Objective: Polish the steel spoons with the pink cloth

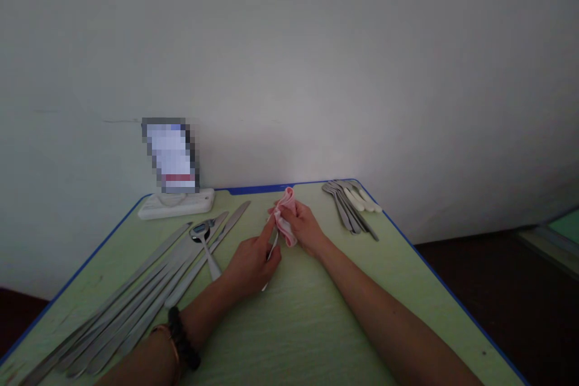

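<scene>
- Both forearms: stretched forward over the green table point(316, 325), converging near its middle.
- Left hand point(251, 262): fingers curled shut on a thin utensil point(272, 253), its type unclear; bracelets on the wrist.
- Right hand point(305, 226): clamped on a pink cloth point(286, 217), which meets the utensil's upper end.
- Left side: knives point(149, 289) and a spoon point(203, 238), just beside the left hand.
- Far right corner: spoons point(350, 205) by the blue edge.
- Bare tabletop lies between the arms and toward the right edge.

Dim, flat light, no clear source. Soft grey falloff across the wall point(316, 60), darkest at the lower corners. Weak shadows under the hands. Slight softness throughout; edges bowed. Pixelated block at centre left.
</scene>
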`<state>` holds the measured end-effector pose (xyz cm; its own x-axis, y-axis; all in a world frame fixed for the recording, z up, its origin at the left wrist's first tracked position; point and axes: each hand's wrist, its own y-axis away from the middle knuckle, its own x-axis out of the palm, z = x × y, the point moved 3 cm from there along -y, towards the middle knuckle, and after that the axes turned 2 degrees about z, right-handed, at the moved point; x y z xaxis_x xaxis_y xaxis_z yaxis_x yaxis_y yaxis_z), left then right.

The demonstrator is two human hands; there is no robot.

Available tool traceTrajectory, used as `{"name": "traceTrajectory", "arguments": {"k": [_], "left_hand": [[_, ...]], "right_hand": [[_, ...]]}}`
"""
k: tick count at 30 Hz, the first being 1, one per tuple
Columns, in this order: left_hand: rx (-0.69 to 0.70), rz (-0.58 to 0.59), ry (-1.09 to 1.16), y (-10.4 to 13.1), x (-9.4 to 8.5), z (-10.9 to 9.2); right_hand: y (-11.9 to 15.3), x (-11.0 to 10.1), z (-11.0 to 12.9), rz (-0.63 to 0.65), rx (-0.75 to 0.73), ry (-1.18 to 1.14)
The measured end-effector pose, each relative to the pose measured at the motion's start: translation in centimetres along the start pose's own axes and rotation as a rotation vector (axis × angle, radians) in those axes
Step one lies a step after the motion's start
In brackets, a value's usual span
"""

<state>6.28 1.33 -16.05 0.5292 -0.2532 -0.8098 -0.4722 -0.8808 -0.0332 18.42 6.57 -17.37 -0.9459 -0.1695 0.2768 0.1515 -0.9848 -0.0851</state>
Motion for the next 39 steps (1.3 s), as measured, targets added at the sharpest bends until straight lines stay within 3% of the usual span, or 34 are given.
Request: {"name": "traceTrajectory", "arguments": {"k": [9,15,22,30,34,39], "left_hand": [[-0.023,-0.029,0.037,0.0,0.0,-0.2],[-0.026,-0.028,0.030,0.1,0.0,-0.4],[-0.108,-0.107,0.172,-0.1,-0.1,0.3],[0.007,-0.112,0.227,-0.3,0.0,0.1],[0.004,-0.045,0.183,-0.3,-0.1,0.0],[-0.071,-0.013,0.067,-0.2,-0.4,-0.2]], "right_hand": [[0.0,-0.2,-0.1,-0.051,0.006,-0.031],[0.1,-0.2,0.4,0.080,0.150,-0.284],[0.4,0.0,0.3,0.120,0.199,-0.308],[-0.5,-0.5,0.3,-0.073,0.150,-0.561],[-0.7,-0.8,0.8,-0.089,0.224,-0.700],[-0.2,-0.7,1.8,-0.048,0.179,-0.729]]}}
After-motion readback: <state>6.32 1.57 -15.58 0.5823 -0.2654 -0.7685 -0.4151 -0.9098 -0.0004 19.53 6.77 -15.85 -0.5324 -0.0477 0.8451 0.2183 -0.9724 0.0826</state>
